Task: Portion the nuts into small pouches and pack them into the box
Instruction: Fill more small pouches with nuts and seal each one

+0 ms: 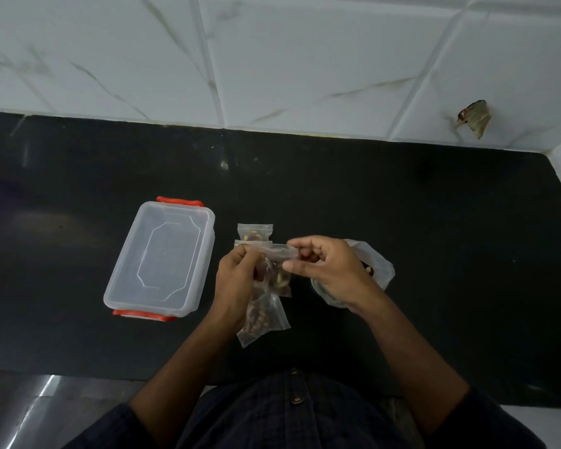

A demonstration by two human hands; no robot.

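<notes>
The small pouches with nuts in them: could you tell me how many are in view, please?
3: one pouch pinched at its top between both hands, one on the counter behind it, one below the left hand. Others may be hidden.

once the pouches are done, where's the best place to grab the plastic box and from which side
Probably by its long sides, coming from above: the plastic box lies flat with the lid on, and the red clips sit on the short ends, so fingers on the long edges avoid popping them.

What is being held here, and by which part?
Both hands, left hand and right hand, pinch a small nut pouch by its top zip strip, one grip at each end.
</notes>
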